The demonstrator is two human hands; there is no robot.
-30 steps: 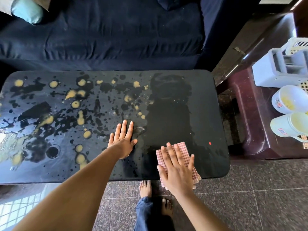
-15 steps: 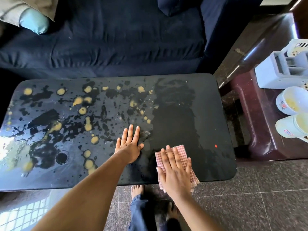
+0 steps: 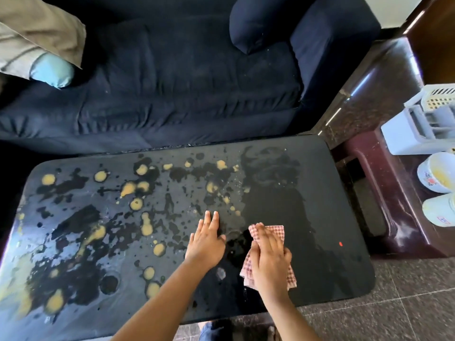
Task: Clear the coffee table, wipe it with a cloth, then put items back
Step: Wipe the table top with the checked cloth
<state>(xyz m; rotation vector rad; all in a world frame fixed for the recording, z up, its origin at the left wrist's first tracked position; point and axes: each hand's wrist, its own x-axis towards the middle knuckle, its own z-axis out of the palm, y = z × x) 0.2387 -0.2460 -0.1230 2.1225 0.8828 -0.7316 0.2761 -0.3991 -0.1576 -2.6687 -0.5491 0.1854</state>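
Observation:
A black coffee table (image 3: 332,217) with yellow and dark splatter marks fills the lower half of the head view. My right hand (image 3: 269,260) presses flat on a red-and-white checked cloth (image 3: 275,233) near the table's front right part. My left hand (image 3: 206,239) rests flat on the tabletop just left of the cloth, fingers straight and pointing away from me. The table's right part looks dark and free of spots apart from one small red dot (image 3: 340,244).
A dark blue sofa (image 3: 172,82) stands right behind the table, with a light blue cushion (image 3: 53,72) at its left. To the right, a maroon stool (image 3: 394,217) carries two white mugs (image 3: 435,172) and a white plastic basket (image 3: 418,126). Dark tiled floor lies in front.
The cloth under my right hand has slid away from the front edge, further onto the table. My left hand stays flat beside it. The camera has tilted up.

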